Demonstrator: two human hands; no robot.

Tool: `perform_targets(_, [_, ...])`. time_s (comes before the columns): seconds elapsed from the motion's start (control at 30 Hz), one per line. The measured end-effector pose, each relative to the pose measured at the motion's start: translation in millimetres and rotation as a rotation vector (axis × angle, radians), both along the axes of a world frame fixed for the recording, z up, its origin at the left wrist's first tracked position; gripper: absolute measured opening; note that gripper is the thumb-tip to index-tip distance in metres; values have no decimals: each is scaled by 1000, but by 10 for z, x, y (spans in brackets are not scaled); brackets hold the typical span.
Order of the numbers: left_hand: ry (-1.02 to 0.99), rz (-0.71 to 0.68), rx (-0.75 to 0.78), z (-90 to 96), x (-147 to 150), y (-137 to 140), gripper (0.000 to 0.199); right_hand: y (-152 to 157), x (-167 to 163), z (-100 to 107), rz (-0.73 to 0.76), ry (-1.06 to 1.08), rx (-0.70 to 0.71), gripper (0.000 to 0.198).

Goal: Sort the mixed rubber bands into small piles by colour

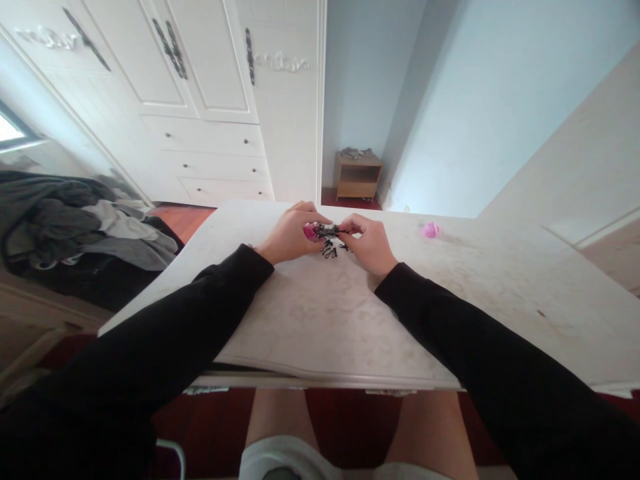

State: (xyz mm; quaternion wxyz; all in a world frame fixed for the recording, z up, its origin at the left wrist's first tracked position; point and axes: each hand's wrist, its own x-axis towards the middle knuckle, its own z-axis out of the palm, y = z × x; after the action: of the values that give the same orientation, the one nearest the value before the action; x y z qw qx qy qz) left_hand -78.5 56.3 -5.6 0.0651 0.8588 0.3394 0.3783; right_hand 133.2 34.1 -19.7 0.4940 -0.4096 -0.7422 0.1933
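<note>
Near the table's far edge, my left hand is closed around a small pink thing, perhaps a little container, with dark thin bits at its right end. My right hand meets it from the right, thumb and fingers pinched on small black pieces. Just below, between the two hands, several loose black looped pieces lie on the tabletop; they are too small to name for sure. My fingers hide part of the pink thing.
A pink, cap-like piece rests on the white table, right of my hands. Clothes are heaped at the left. White wardrobe doors and a small wooden cabinet stand beyond the table.
</note>
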Motion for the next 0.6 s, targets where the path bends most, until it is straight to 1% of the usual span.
perform_targets(0.2, [-56, -11, -25, 22, 30, -41, 35, 6, 23, 15, 15, 13, 87, 10])
perform_targets(0.33, [-58, -2, -35, 19, 32, -47, 34, -5, 7, 8, 11, 4, 48, 10])
perform_targets(0.43, [-53, -11, -25, 14, 27, -42, 34, -22, -8, 13, -5, 44, 8, 7])
perform_targets(0.6, [-50, -31, -26, 36, 30, -56, 34, -37, -37, 9, 68, 155, -24, 4])
